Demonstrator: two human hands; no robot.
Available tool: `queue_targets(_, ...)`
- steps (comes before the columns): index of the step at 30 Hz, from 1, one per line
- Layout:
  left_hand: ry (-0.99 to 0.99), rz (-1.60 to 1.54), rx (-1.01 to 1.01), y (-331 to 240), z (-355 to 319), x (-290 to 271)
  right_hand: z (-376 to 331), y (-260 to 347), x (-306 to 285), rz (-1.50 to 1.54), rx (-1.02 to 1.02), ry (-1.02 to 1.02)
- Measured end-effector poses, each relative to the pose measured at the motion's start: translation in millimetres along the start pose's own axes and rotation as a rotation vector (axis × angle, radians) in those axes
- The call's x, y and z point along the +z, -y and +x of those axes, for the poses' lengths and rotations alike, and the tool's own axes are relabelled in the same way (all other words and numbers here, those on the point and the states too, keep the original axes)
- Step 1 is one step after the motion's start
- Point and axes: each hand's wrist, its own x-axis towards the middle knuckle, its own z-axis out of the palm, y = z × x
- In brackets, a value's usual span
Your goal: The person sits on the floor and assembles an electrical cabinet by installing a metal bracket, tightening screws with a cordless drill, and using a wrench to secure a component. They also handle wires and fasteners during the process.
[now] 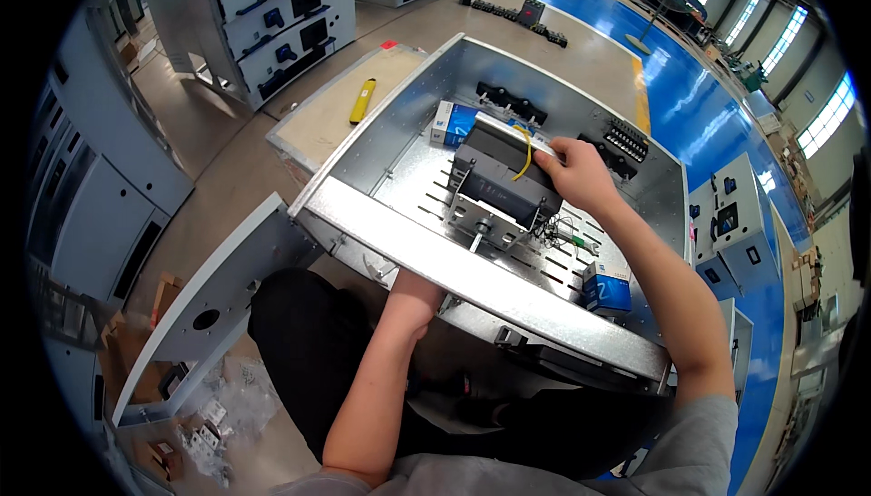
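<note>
An open metal cabinet drawer lies in front of me. Inside it rests a dark grey, block-shaped electrical unit on a metal bracket, with a yellow wire looped over its top and a short shaft pointing toward me. My right hand grips the unit's far right edge, thumb on top and the other fingers largely hidden behind it. Below the drawer's near wall, my left hand reaches underneath; its fingers are out of sight. A small green-handled tool sits among thin wires right of the unit.
Two blue-and-white boxes sit in the drawer. Black terminal parts line its far wall. A yellow tool lies on a board at left. An open cabinet door stands left; plastic bags litter the floor.
</note>
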Motion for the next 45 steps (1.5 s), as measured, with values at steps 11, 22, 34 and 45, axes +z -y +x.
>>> queue_targets(11, -0.166, 0.444, 0.582, 15.3, -105.9, -19.7, 5.4, -19.7, 2.7, 0.063, -0.108, 0.102)
queue_targets(22, -0.167, 0.832, 0.722, 8.4, -92.2, -17.5, 1.1, 4.0, 8.0, -0.094, -0.132, 0.025)
queue_targets(34, -0.220, 0.769, 0.773, 10.2, -86.9, -14.7, 1.3, -9.3, 4.2, -0.081, -0.095, 0.040)
queue_targets(45, -0.177, 0.707, 0.665, 12.3, -100.4, -12.6, -1.2, -2.4, 5.1, -0.076, -0.143, 0.044)
